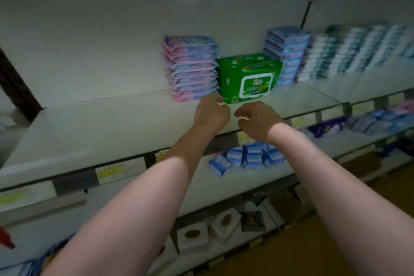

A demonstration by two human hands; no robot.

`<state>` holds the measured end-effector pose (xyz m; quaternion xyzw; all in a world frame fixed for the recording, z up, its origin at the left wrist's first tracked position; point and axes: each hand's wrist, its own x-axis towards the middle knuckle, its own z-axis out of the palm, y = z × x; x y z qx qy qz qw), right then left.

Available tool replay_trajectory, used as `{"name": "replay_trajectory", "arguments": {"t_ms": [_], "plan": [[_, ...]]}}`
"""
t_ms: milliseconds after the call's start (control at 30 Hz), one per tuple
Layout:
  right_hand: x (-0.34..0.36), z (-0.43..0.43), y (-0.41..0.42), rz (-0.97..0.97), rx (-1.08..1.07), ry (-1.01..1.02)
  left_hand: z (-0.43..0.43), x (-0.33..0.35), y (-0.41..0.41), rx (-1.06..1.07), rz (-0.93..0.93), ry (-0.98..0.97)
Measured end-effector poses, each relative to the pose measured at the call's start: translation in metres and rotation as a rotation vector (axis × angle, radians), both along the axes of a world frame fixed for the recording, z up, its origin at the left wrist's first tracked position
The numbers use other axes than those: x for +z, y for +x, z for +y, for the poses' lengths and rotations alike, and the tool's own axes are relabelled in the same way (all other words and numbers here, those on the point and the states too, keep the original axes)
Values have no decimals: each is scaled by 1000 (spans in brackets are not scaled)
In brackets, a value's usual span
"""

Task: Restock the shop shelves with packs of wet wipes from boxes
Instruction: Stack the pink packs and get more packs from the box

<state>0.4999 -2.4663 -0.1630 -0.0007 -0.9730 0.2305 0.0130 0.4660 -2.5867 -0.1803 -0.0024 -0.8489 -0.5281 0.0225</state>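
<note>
At the centre of the frame, the green pack of wet wipes (pixel 248 78) is lying on the white shelf (pixel 112 123), its long side running left to right, between the pink stack (pixel 190 69) and the blue stack (pixel 286 51). Both hands are hovering just below it, fingers loosely curled and holding nothing. The left hand (pixel 211 114) is reaching nearer (whether a fingertip touches the pack's lower left corner, I cannot tell). The right hand (pixel 257 121) is hanging slightly apart.

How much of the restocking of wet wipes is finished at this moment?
Done: green pack stands on the shelf between the pink stack and the blue stack. In hand: nothing; left hand and right hand are empty before it. Left: probably the bare shelf stretch beside the pink stack.
</note>
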Motion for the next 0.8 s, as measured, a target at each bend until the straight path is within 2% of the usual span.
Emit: {"name": "replay_trajectory", "arguments": {"t_ms": [133,233,333,800], "plan": [[-5,25,42,-21,-99,40,30,-2,35,-75,-38,10],[-12,48,84,-9,-233,-10,56,-3,66,-130,-74,-58],[-22,75,127,-15,-269,-25,86,-10,104,-219,-94,-89],[-82,204,392,-173,-629,-146,239,-76,330,-718,-186,-271]]}}
